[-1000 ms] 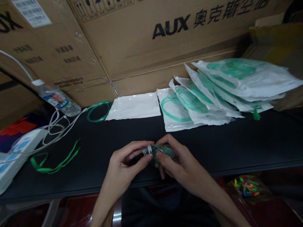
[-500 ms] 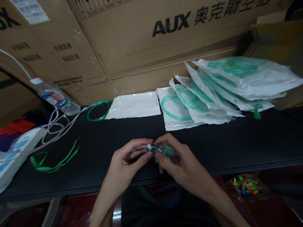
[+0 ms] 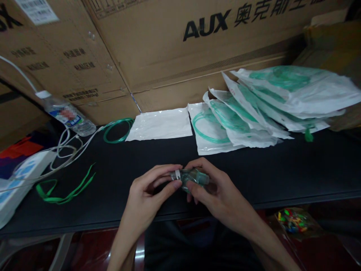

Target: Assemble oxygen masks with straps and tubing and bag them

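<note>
Over the table's front edge, both hands hold a translucent green plastic oxygen mask (image 3: 190,177) with a pale strip at its left end. My left hand (image 3: 150,190) pinches that end between thumb and fingers. My right hand (image 3: 218,190) is wrapped round the other side, its thumb pressed on the front near a short tubular port. Part of the mask is hidden behind the fingers. To the left lies a loose green elastic strap (image 3: 66,198). A coil of green tubing (image 3: 115,141) rests farther back, beside a flat white pouch (image 3: 159,125).
Several white pouches (image 3: 242,141) with green tubing overlap at the back right. A green piece (image 3: 308,135) lies before them. At left are a water bottle (image 3: 81,126), white cables and a power strip (image 3: 21,175). Large cartons (image 3: 158,56) stand behind; colourful small parts (image 3: 291,221) sit below right.
Both hands keep their grip on the mask, which has shifted only very slightly. The camera view has moved a little.
</note>
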Action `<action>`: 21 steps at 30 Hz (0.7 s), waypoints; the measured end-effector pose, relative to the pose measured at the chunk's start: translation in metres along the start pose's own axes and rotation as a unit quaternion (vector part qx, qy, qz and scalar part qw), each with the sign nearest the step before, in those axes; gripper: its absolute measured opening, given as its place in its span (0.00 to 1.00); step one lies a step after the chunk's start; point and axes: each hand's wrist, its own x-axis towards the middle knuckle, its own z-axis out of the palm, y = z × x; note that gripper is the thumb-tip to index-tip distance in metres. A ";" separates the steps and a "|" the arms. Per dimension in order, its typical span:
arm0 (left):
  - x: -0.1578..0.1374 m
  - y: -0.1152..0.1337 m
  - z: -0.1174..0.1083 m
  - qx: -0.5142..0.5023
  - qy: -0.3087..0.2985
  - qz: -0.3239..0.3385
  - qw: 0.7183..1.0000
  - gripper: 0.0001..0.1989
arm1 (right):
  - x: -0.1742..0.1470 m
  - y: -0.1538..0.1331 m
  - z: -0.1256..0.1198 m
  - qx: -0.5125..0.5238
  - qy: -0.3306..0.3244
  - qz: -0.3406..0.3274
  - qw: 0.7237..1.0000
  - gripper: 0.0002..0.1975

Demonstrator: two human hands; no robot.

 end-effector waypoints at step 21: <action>-0.001 -0.001 0.000 -0.016 -0.020 -0.012 1.000 0.13 | 0.001 -0.003 0.003 0.007 0.018 0.027 0.999 0.04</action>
